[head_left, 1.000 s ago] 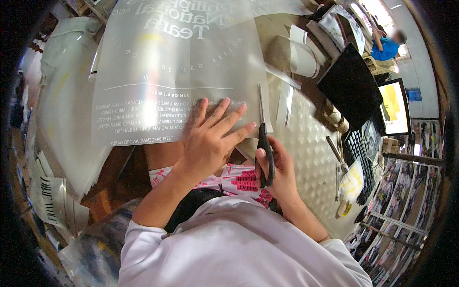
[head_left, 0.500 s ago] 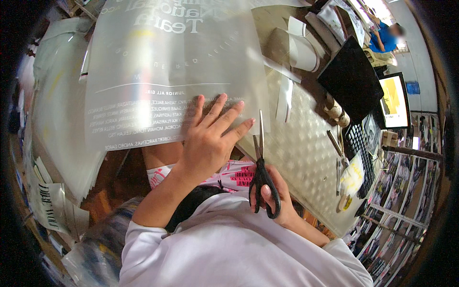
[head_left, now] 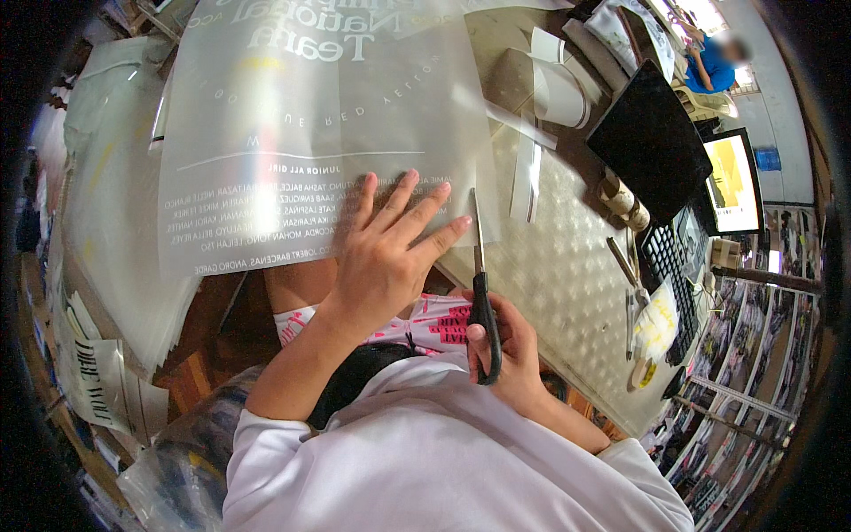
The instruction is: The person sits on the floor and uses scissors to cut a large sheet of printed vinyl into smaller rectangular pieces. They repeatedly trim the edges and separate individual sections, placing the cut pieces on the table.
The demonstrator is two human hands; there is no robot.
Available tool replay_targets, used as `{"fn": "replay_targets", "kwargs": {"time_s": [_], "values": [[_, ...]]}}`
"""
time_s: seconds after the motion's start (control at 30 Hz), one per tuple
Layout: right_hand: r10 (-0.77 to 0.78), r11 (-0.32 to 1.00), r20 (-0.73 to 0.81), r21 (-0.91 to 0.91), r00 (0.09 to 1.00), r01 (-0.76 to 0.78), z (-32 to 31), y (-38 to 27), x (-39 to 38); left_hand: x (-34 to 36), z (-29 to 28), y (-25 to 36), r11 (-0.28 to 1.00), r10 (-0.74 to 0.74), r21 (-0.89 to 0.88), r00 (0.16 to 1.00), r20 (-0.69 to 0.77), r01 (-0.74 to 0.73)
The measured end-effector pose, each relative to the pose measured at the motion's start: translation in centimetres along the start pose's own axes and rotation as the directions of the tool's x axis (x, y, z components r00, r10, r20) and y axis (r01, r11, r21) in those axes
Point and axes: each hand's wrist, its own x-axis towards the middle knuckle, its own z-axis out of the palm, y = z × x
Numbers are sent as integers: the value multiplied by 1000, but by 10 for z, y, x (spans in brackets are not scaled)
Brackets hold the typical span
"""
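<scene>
Right grip (head_left: 512, 348) holds one scissors (head_left: 481, 306); left grip (head_left: 387, 262) on one sheet (head_left: 324, 124).

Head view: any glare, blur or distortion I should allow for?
In the head view, pale glare streaks the translucent sheet; also in the head view, the scissors in the right hand look fairly sharp; head view again, shelving bends near the dark rim.

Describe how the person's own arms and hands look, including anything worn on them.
Loose, short white fabric sleeves, part of a white top, leave both forearms bare. The left hand and right hand are gloveless, with no ring, watch or bracelet visible.
</scene>
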Motion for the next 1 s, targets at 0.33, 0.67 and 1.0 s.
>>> {"fn": "replay_targets", "kwargs": {"time_s": [0.33,0.67,1.0], "values": [[-59,998,-57,-22,997,58,7,-28,41,1,-11,1,999,-13,-52,999,32,15],[-158,987,-102,-27,982,156,9,-55,86,0,-10,-4,997,6,-73,1000,30,-4],[-361,914,-105,-236,927,329,5,-86,149,-2,-12,-10,985,7,-174,1000,-1,-7]]}}
